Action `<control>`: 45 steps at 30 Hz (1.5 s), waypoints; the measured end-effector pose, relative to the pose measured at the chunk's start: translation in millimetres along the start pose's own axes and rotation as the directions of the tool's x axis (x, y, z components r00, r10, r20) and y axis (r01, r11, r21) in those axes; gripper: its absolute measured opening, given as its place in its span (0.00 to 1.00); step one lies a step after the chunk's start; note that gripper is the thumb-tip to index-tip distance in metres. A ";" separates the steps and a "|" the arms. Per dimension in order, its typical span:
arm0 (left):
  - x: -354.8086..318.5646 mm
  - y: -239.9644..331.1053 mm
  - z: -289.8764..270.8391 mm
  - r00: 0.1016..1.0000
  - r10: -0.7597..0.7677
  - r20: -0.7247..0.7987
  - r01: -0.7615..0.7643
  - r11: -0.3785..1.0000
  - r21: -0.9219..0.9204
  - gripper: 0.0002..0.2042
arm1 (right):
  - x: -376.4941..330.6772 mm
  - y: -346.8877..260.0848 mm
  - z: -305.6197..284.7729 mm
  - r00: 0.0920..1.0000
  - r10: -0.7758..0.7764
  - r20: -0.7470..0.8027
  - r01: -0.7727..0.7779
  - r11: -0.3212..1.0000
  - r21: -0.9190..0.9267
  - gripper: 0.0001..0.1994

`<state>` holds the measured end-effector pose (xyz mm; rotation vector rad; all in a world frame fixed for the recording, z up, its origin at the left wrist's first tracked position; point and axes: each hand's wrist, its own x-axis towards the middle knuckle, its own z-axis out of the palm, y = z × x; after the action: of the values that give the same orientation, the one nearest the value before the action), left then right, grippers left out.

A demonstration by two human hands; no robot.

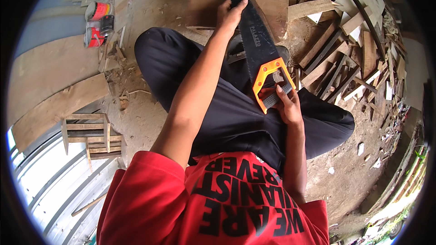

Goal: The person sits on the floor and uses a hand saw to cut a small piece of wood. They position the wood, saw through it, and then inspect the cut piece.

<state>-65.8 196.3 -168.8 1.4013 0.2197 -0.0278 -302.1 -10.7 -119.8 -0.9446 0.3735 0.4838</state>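
Note:
A hand saw with a dark blade and an orange and black handle lies slantwise above my crossed legs. My right hand is closed around its handle grip, the thumb lying on the near side. Farther up, my left hand pinches the blade near its far end, with the thumb on the flat face; the fingers behind the blade are partly hidden. The toothed edge points left. Beyond my legs a brown wooden board lies under the far end of the saw.
Wood offcuts are heaped on the right. Several cans stand at the far left, with plywood sheets beside them. A small slatted wooden frame is at my left. Debris litters the concrete floor.

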 end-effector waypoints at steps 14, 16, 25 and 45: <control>-0.3 -2.5 0.3 1.000 0.029 0.003 -0.029 0.998 -0.058 0.11 | 1.1 -0.2 -2.3 1.000 0.008 0.026 -0.007 0.999 -0.040 0.14; -1.8 -1.2 0.8 0.999 0.032 0.006 -0.031 0.999 -0.042 0.10 | 0.6 0.2 -0.8 1.000 0.000 0.014 0.001 1.000 -0.030 0.13; 1.6 -4.3 -2.4 0.999 0.043 0.025 -0.043 0.999 0.005 0.12 | 2.3 1.1 -2.3 0.999 -0.006 0.031 0.007 1.000 -0.024 0.14; -2.8 10.9 1.4 0.998 -0.068 0.003 0.068 0.998 0.019 0.14 | 1.5 1.4 -3.7 1.000 0.020 0.009 -0.020 1.000 -0.013 0.15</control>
<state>-66.7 196.5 -157.5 1.4124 0.2646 -0.0885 -302.0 -12.8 -123.6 -0.9518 0.3720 0.5092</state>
